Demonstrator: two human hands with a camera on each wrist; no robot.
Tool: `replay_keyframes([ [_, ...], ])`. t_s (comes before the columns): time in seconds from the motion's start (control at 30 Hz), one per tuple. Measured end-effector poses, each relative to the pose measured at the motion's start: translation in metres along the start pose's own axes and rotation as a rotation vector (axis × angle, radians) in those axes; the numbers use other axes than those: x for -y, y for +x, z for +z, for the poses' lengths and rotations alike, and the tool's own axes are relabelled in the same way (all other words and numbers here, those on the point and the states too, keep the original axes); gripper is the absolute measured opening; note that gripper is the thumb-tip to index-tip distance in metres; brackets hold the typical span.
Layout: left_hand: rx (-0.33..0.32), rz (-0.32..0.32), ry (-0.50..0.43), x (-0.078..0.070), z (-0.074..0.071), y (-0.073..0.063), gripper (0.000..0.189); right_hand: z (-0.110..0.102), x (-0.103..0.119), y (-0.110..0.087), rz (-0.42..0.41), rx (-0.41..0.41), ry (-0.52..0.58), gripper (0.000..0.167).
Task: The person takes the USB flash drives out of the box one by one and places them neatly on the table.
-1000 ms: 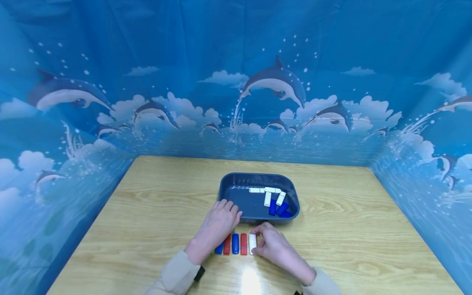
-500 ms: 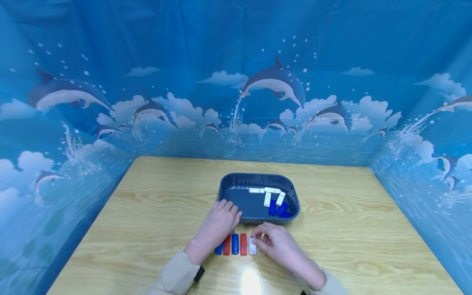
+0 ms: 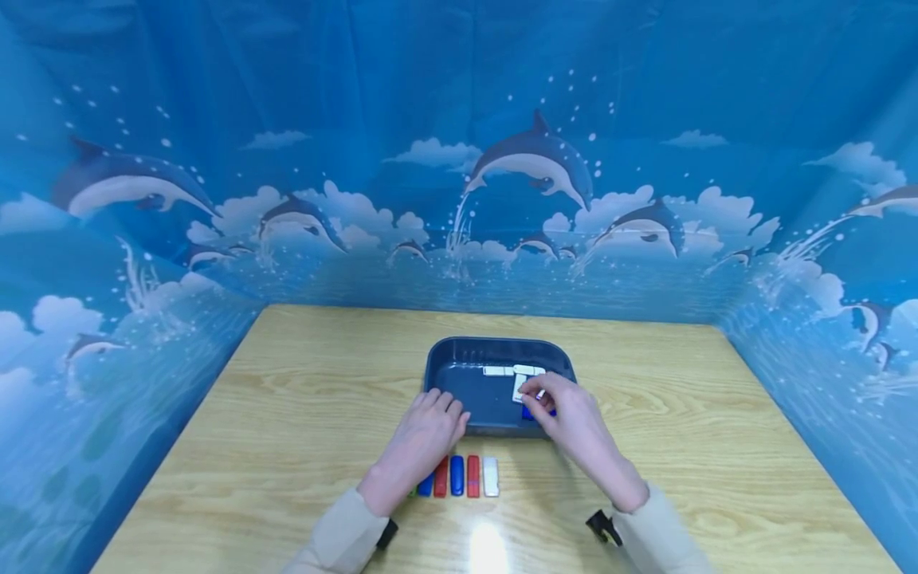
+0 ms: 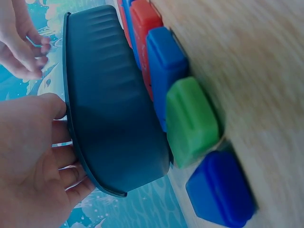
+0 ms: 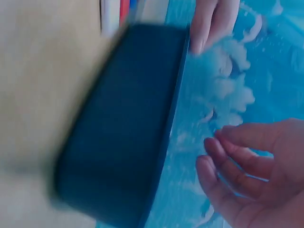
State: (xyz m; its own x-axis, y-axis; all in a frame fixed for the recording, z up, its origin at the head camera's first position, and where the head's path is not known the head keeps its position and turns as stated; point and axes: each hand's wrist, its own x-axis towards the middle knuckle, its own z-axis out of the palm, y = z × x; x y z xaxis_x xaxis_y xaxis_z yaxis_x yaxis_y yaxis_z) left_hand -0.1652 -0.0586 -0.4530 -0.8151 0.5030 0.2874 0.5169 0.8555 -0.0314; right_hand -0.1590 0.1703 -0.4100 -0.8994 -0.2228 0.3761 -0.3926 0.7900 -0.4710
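Note:
My left hand lies at the near-left corner of a dark blue plastic tray, its fingers hooked over the rim; the left wrist view shows the thumb at that rim too. My right hand hovers over the tray's right side, fingers bent, with nothing visible between the fingertips in the right wrist view. White blocks and dark blue blocks lie inside the tray, partly hidden by that hand. In front of the tray stands a row of small plastic blocks, ending in a white block beside a red block.
Further left in the row are a green block and a dark blue block, mostly hidden by the left arm in the head view. A wooden table lies beneath, bounded by a blue dolphin-print curtain.
My right hand has let go of the white block at the row's right end and moved up and right over the tray. The left hand has stayed in place.

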Motion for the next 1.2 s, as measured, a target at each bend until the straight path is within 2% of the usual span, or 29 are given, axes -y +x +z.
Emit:
replay_keyframes([
  [0.13, 0.007, -0.005, 0.002, 0.0, 0.0, 0.0, 0.031, -0.002, -0.014, 0.018, 0.052, 0.027, -0.114, 0.009],
  [0.27, 0.012, -0.008, -0.004, 0.0, -0.001, 0.0, 0.031, 0.003, -0.027, 0.029, 0.08, 0.123, -0.208, 0.016],
  [0.43, 0.0, -0.004, -0.008, 0.001, 0.0, -0.001, 0.03, 0.017, -0.037, 0.035, 0.117, 0.244, -0.235, 0.018],
  [0.6, -0.006, 0.001, -0.005, 0.001, 0.001, -0.001, 0.03, 0.027, -0.043, 0.038, 0.124, 0.267, -0.253, 0.022],
  [0.83, 0.002, -0.006, -0.015, 0.0, -0.001, -0.001, 0.03, 0.032, -0.046, 0.041, 0.126, 0.317, -0.328, 0.038],
  [0.97, 0.014, -0.008, -0.014, 0.0, -0.001, 0.0, 0.03, 0.035, -0.047, 0.041, 0.144, 0.33, -0.322, 0.04],
  [1.2, 0.0, 0.014, 0.007, 0.0, -0.001, 0.0, 0.028, 0.037, -0.046, 0.042, 0.182, 0.345, -0.183, 0.037],
])
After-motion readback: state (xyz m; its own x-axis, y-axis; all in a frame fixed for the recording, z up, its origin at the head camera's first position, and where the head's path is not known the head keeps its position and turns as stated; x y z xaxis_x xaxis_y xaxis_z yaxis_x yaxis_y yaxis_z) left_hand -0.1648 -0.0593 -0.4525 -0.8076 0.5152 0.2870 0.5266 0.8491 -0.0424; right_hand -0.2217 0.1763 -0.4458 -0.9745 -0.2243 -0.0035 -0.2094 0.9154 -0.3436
